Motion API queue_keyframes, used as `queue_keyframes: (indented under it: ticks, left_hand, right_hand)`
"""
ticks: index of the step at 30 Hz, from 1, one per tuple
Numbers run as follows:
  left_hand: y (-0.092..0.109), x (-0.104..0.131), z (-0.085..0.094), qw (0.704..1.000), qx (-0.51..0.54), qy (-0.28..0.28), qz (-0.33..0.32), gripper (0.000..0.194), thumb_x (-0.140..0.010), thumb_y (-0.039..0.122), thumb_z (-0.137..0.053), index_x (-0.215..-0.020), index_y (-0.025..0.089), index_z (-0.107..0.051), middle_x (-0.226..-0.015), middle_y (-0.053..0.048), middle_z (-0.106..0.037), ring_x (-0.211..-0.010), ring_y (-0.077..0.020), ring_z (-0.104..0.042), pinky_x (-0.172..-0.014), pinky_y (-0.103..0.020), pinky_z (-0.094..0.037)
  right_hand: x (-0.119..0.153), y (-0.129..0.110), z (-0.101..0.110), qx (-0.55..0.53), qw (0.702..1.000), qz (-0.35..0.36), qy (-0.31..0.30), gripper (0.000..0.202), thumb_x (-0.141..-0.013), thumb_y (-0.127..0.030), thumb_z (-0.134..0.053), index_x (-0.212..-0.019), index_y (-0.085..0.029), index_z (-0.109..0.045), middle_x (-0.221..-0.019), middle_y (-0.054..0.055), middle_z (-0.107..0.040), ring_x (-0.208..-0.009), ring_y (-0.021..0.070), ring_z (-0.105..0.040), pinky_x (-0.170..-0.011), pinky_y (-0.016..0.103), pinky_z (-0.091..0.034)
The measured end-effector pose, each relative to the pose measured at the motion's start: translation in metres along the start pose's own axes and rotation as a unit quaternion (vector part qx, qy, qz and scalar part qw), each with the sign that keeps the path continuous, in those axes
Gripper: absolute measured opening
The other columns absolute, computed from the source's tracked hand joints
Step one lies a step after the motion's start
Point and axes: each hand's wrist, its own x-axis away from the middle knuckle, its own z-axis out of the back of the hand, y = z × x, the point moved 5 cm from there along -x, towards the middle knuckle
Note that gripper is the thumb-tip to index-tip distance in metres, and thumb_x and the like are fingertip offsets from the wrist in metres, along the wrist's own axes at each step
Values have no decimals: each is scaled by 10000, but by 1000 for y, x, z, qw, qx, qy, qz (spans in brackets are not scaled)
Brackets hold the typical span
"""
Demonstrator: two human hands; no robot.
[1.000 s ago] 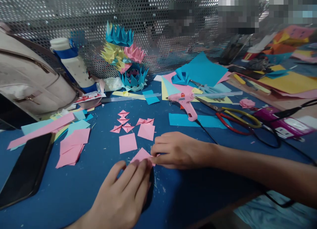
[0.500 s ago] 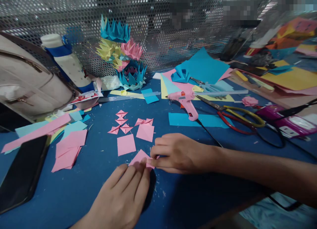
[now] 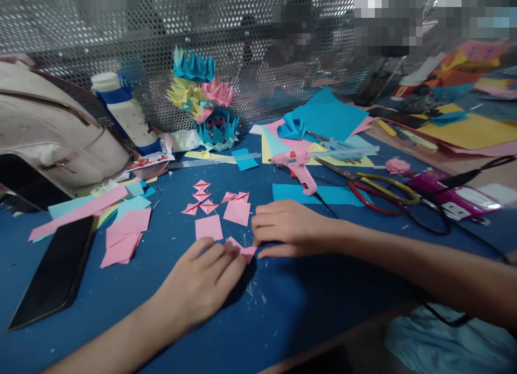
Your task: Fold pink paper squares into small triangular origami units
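Note:
A partly folded pink paper lies on the blue table at the centre. The fingertips of my left hand press on its left part and cover some of it. My right hand rests at its right corner, fingers curled; whether they grip the corner is hidden. Just behind are a flat pink square, another pink square partly under folded pieces, and several small folded pink pieces. A pink glue gun lies beyond my right hand, over a blue strip.
Scissors with red and yellow handles and a purple object are at the right. At the left are a black phone, pink paper pieces and a bag. Folded paper flowers and a bottle stand behind.
The view has shifted. The right side of the pink paper now shows a raised fold, and my right hand has drawn slightly away from my left.

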Motion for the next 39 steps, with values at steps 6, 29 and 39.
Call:
queue_keyframes:
  ticks: [6,29,39]
  left_hand:
    - [-16,-3,-8,993,67,9,94,208,-1073,213,-396,-1047,154,-594,-820,-26,-692,-683,-153,-545,-773,-329,-377]
    - [-24,-4,-18,952,253,0,174,96,-998,214,-578,-1062,209,-651,-906,-18,-710,-803,-165,-618,-744,-315,-409]
    - [-25,-6,-19,915,299,20,270,153,-942,111,-597,-1047,204,-536,-775,52,-681,-642,-93,-633,-594,-188,-460]
  right_hand:
    - [-3,9,-13,-150,982,-117,9,97,-947,-259,-633,-913,-173,-662,-860,5,-658,-821,133,-576,-693,235,-384]
    - [-2,-1,-13,-112,989,-95,21,45,-893,-153,-573,-876,-161,-614,-806,11,-633,-766,132,-553,-658,231,-379]
    - [-3,2,-14,-174,972,-153,29,167,-980,-313,-584,-937,-168,-655,-863,15,-655,-792,125,-581,-688,233,-391]
